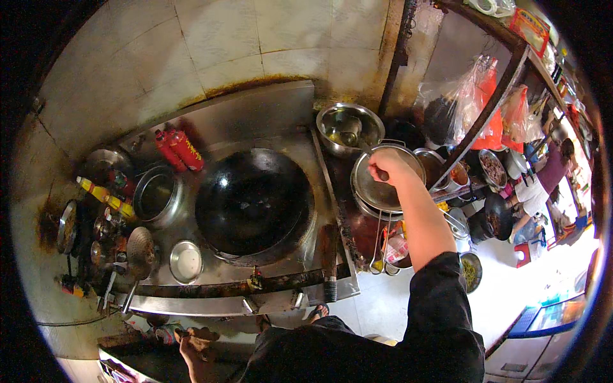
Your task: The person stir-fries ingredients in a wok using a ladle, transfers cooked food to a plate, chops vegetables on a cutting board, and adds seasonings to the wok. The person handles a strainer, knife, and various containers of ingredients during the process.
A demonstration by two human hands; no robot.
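Note:
My right hand [390, 166] grips the handle of a metal ladle [353, 128], with the handle's dark end showing below my fist. The ladle's bowl is inside a steel basin [330, 115] of yellowish liquid, probably oil. Under my right hand lies a round strainer or lid [371, 191] on top of a pot. At the lower left hangs my left hand [197, 343], in shadow below the stove's front edge, fingers apart and nothing visible in them. A large black wok [254, 206] sits on the steel stove [306, 273]; its dark interior shows only glossy reflections.
Left of the wok stand red bottles [179, 149], a steel pot [155, 194], a yellow bottle [105, 197], a perforated skimmer [140, 253] and a bowl of white contents [186, 262]. Plastic bags [479, 107] hang at right. Another person [550, 172] stands far right near a dark pan [498, 218].

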